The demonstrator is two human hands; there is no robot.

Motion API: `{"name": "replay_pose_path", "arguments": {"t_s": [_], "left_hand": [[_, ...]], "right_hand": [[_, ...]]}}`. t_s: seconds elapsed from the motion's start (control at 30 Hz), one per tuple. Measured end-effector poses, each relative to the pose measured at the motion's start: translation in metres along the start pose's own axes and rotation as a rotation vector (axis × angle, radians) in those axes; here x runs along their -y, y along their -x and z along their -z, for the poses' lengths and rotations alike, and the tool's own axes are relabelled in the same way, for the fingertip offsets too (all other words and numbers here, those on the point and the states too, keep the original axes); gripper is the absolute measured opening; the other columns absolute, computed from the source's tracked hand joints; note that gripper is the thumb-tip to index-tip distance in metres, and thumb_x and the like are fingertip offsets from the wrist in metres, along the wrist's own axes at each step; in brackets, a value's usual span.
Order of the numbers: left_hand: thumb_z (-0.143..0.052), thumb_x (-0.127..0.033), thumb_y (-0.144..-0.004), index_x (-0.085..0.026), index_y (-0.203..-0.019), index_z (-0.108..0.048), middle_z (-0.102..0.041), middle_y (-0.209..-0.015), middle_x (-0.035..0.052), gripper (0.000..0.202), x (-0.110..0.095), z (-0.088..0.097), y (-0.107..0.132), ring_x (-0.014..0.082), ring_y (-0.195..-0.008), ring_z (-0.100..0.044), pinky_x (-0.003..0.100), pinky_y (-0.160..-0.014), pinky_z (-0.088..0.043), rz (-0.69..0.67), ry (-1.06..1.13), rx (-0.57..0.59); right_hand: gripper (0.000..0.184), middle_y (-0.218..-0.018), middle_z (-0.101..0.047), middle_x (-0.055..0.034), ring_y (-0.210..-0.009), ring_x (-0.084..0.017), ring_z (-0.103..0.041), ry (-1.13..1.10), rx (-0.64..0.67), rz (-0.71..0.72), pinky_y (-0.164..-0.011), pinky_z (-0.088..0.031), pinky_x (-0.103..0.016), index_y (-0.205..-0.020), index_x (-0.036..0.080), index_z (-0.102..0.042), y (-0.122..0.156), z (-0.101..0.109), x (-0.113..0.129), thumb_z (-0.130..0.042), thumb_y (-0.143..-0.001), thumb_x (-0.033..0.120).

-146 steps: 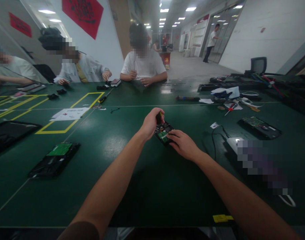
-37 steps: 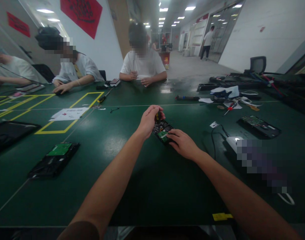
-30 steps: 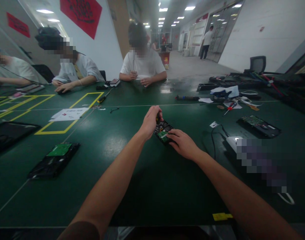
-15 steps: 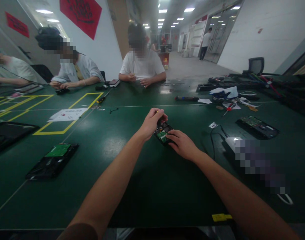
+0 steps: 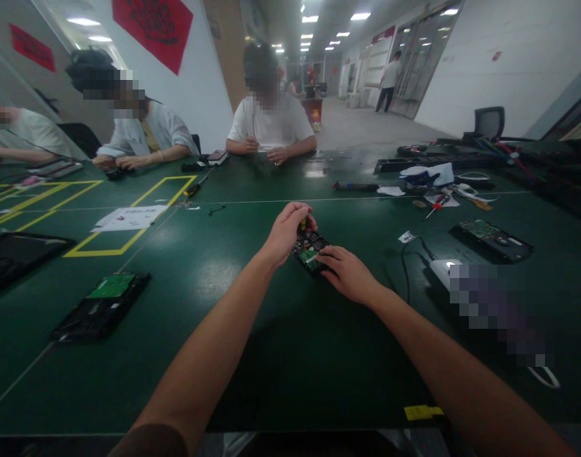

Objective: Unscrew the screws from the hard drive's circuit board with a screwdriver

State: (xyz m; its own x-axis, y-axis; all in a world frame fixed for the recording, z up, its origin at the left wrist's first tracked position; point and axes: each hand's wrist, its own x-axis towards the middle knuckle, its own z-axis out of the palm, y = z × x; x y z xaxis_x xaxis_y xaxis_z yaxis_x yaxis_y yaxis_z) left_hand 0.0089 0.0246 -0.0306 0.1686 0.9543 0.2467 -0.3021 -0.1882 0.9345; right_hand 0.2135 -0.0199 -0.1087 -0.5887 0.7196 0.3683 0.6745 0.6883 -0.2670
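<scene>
A small black electronic device (image 5: 314, 251) lies on the green table, its inside with a green circuit board facing up. Over its far end, my left hand (image 5: 293, 227) is closed around the yellow-and-black handle of a screwdriver (image 5: 304, 224). The screwdriver's tip is hidden by the hand and the device. My right hand (image 5: 345, 271) rests at the device's right side, fingers stretched out and pressing on its edge near the board.
Opened devices with boards lie at the left (image 5: 103, 301) and the right (image 5: 493, 240). A white power strip (image 5: 443, 273) with a cable is on the right. A red screwdriver (image 5: 437, 206) and a yellow-black screwdriver (image 5: 194, 187) lie farther back. Co-workers sit across the table.
My left hand has turned slightly on the screwdriver, so more of the yellow-and-black handle shows. My right hand stays in place on the device.
</scene>
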Motion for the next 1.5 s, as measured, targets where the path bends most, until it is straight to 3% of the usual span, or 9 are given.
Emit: {"name": "replay_pose_path", "arguments": {"t_s": [0.23,0.4,0.8,1.17,1.33,1.5], "left_hand": [[-0.052,-0.035,-0.095,-0.021,-0.084,-0.057,-0.058,-0.074,-0.0006,0.018,0.0062,0.0038,-0.0034,0.0136,-0.066,-0.056,0.027,-0.07,-0.049,-0.013,-0.037,-0.033],[-0.059,-0.04,-0.095,-0.021,-0.082,-0.057,-0.056,-0.075,-0.0008,0.023,0.0079,-0.0008,-0.0001,0.0127,-0.069,-0.054,0.026,-0.073,-0.047,-0.012,-0.082,-0.004],[-0.061,-0.043,-0.095,-0.021,-0.094,-0.067,-0.06,-0.081,0.001,0.023,0.003,-0.0007,0.0038,0.0138,-0.075,-0.058,0.026,-0.072,-0.045,-0.006,-0.143,0.028],[-0.063,-0.041,-0.095,-0.024,-0.102,-0.048,-0.068,-0.079,-0.0005,0.024,0.0079,-0.0013,0.0027,0.0144,-0.075,-0.064,0.029,-0.078,-0.049,0.025,-0.024,0.022],[-0.062,-0.039,-0.093,-0.02,-0.095,-0.059,-0.068,-0.089,0.0029,0.019,0.004,-0.0028,0.0032,0.0152,-0.086,-0.065,0.029,-0.083,-0.048,0.018,-0.055,0.036],[-0.061,-0.035,-0.091,-0.018,-0.088,-0.07,-0.066,-0.086,0.0032,0.019,0.003,0.0011,-0.0011,0.0153,-0.082,-0.061,0.028,-0.079,-0.048,-0.035,-0.112,-0.034]], "right_hand": [[0.038,-0.141,-0.061,-0.0156,-0.132,-0.032,-0.056,0.004,-0.002,0.003,-0.113,-0.047,-0.056,-0.134,0.019,-0.066,0.0,0.0009,0.0004,-0.063,-0.096,0.022],[0.038,-0.141,-0.061,-0.0149,-0.131,-0.032,-0.056,0.0,-0.002,0.004,-0.112,-0.047,-0.057,-0.134,0.019,-0.065,0.0002,0.0008,-0.0003,-0.062,-0.096,0.022],[0.039,-0.141,-0.061,-0.0154,-0.132,-0.034,-0.056,-0.015,-0.01,-0.012,-0.111,-0.048,-0.06,-0.134,0.021,-0.066,0.0014,0.0004,0.0002,-0.063,-0.096,0.023],[0.039,-0.142,-0.06,-0.0156,-0.133,-0.033,-0.055,-0.011,-0.009,-0.005,-0.113,-0.047,-0.058,-0.135,0.02,-0.065,0.0004,-0.0009,-0.0004,-0.063,-0.096,0.024],[0.039,-0.141,-0.061,-0.0148,-0.134,-0.032,-0.055,-0.027,-0.018,0.0,-0.113,-0.046,-0.059,-0.135,0.022,-0.066,0.0013,-0.0026,-0.0012,-0.063,-0.096,0.024],[0.038,-0.14,-0.061,-0.0146,-0.132,-0.033,-0.057,-0.02,-0.016,0.002,-0.111,-0.048,-0.06,-0.133,0.023,-0.066,0.0015,-0.0015,-0.0013,-0.063,-0.095,0.023]]}}
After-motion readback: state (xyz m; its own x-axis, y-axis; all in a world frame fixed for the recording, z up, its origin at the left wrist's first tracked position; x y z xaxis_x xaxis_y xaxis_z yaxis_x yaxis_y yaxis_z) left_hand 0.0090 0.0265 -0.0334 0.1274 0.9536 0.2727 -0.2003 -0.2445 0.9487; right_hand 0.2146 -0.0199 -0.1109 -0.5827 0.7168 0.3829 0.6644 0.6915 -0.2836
